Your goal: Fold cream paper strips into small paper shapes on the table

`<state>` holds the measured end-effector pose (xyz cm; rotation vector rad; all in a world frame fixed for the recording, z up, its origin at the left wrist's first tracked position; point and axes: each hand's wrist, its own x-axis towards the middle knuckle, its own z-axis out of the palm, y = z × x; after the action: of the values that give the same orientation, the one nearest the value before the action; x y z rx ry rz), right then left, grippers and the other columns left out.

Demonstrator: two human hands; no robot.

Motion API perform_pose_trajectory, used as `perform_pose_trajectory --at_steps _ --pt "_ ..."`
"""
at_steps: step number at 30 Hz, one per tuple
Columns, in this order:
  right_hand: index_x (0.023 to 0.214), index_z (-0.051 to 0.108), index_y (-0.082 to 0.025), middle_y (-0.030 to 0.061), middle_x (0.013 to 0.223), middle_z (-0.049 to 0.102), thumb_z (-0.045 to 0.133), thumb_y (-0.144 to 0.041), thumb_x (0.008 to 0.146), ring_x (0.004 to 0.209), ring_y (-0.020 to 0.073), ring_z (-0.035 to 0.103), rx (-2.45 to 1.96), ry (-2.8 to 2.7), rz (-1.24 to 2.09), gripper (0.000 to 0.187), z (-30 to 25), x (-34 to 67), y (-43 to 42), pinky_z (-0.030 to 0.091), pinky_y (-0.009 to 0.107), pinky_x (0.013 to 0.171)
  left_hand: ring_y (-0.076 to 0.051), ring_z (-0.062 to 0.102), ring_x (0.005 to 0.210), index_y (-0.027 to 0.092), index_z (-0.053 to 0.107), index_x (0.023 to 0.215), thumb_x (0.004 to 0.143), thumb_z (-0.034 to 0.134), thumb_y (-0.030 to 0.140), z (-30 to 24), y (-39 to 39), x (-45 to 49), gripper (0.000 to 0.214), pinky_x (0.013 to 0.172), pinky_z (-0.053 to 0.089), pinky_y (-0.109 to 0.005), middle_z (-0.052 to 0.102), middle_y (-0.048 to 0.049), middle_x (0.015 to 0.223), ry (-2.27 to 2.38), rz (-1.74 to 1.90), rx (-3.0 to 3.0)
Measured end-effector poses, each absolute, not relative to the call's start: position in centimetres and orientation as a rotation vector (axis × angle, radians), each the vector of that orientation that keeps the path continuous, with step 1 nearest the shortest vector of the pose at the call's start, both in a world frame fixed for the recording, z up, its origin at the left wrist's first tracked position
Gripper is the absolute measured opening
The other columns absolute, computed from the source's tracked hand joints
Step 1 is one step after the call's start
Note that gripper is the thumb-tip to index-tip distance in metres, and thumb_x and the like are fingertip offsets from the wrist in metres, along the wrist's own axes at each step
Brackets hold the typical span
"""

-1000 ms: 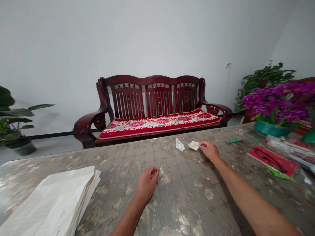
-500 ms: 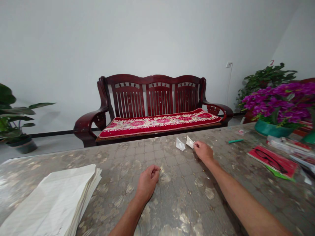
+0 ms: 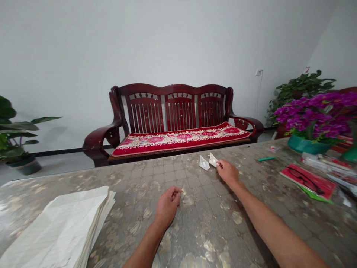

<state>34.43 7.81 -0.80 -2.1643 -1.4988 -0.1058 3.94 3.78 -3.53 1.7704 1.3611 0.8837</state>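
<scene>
Two small folded white paper boats stand side by side near the far edge of the patterned table (image 3: 192, 208). My right hand (image 3: 228, 172) reaches out and pinches the near end of the right paper boat (image 3: 213, 160) between thumb and fingers. Just to its left is the other paper boat (image 3: 204, 163), which no hand touches. My left hand (image 3: 168, 203) rests on the tabletop in front of me, its fingers curled in; whether anything lies inside them is hidden.
A thick stack of paper (image 3: 55, 227) lies at the left. To the right are a green pen (image 3: 267, 159), black glasses (image 3: 305, 180) on a red booklet (image 3: 326, 185), and purple flowers (image 3: 315, 115) in a teal pot (image 3: 306, 144). A wooden bench (image 3: 178, 89) stands behind the table.
My right hand has shifted slightly left with the right paper boat, bringing it closer to the other boat. My left hand has stayed in place.
</scene>
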Motion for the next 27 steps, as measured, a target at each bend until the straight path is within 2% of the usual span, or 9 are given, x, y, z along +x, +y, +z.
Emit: perform_pose_trajectory --at_steps 14,22,27 --pt "0.098 0.073 -0.028 0.0019 0.097 0.074 0.054 -0.027 0.083 0.080 0.0181 0.064 -2.129 -1.507 -0.093 0.024 -0.7 34.4 7.7 0.038 0.024 0.062 -0.013 0.056 0.055 0.019 0.063 0.087 0.080 0.046 0.029 -3.4 3.7 4.0 0.021 0.057 0.039 -0.022 0.056 0.0044 0.059 1.367 0.873 1.750" --pt "0.114 0.068 -0.030 0.0002 0.089 0.073 0.055 -0.026 0.080 0.074 0.0178 0.063 -2.127 -1.481 -0.064 0.036 -0.6 34.2 7.7 0.037 0.025 0.060 -0.014 0.057 0.057 0.020 0.063 0.088 0.081 0.046 0.030 -3.4 3.7 4.0 0.021 0.057 0.040 -0.022 0.057 0.0038 0.060 1.365 0.875 1.746" --pt "0.122 0.062 -0.027 -0.0017 0.077 0.069 0.056 -0.027 0.078 0.070 0.0164 0.060 -2.102 -1.377 -0.007 0.044 -0.9 34.2 6.9 0.034 0.025 0.059 -0.014 0.057 0.056 0.020 0.063 0.088 0.081 0.046 0.030 -3.7 3.8 4.0 0.021 0.058 0.040 -0.022 0.054 0.0049 0.057 1.363 0.892 1.751"
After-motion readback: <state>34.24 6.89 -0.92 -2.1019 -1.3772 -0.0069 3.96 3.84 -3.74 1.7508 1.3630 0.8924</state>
